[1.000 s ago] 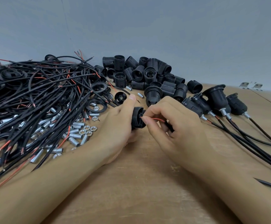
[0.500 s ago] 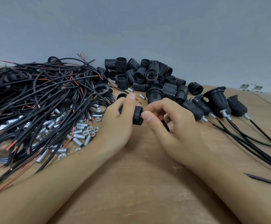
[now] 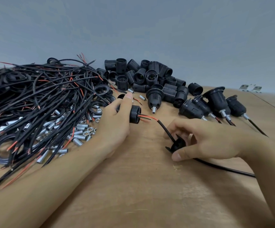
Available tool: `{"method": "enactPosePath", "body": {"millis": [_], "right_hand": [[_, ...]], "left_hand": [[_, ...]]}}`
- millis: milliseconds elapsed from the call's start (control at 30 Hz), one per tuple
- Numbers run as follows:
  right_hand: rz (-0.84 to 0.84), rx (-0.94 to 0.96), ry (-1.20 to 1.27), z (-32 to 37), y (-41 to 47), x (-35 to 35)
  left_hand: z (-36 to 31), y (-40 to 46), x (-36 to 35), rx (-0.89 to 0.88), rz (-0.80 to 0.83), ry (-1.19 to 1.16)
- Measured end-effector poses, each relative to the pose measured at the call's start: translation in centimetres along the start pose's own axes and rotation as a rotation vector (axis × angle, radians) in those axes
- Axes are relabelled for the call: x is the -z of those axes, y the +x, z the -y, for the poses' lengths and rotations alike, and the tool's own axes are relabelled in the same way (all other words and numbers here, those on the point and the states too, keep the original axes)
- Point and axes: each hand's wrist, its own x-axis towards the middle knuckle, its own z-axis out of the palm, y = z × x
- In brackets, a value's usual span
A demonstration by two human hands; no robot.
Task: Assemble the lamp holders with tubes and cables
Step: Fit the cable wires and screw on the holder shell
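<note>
At the centre of the wooden table (image 3: 133,186), the left hand (image 3: 115,122) lies palm-inward with its forearm running in from seven o'clock, fingers curled round a black threaded lamp holder body (image 3: 135,114) whose open end faces three o'clock; the thumb reaches up over the top of it toward twelve. From that end a red lead and a dark lead (image 3: 147,117) come out and join a black cable (image 3: 166,132) that slopes down toward four o'clock. The right hand (image 3: 205,142), its arm coming in from five o'clock, hovers low over the table with knuckles up, and its thumb and curled fingers pinch a black flanged cap (image 3: 174,145) through which the cable passes; the cable then trails on across the wood toward four o'clock. The two hands are apart, linked only by the wires. At nine to eleven o'clock of the left hand sprawls a big tangle of black and red cables (image 3: 39,96) with black rings among them, and just beside the left wrist, at eight to nine o'clock, lies a scatter of short silver tubes and nuts (image 3: 77,134). At twelve to one o'clock a heap of loose black holders (image 3: 146,76) is piled near the grey wall (image 3: 149,30), one standing on its rim with a threaded tube pointing down at the table. At two o'clock a row of finished holders with cables (image 3: 215,104) lies side by side, their cables running off toward four o'clock.
</note>
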Motion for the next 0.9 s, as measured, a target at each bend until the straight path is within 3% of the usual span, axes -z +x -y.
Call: {"method": "enactPosePath", "body": {"millis": [333,700,833,900], "right_hand": [[-0.315,0.231,0.487,1.5,0.9,-1.3],[-0.576,0.348,0.443,2.6,1.7,-3.4],[-0.529,0.368,0.497,2.5,1.6,-3.2],[-0.485,0.401,0.563,2.5,1.5,-2.9]], "left_hand": [[0.3,-0.3,0.0,-0.099,0.039,0.113],[0.6,-0.6,-0.1,-0.102,0.110,0.147],[0.6,-0.6,0.5,-0.143,0.266,0.185],[0.3,-0.8,0.6,-0.098,0.321,0.056]]}}
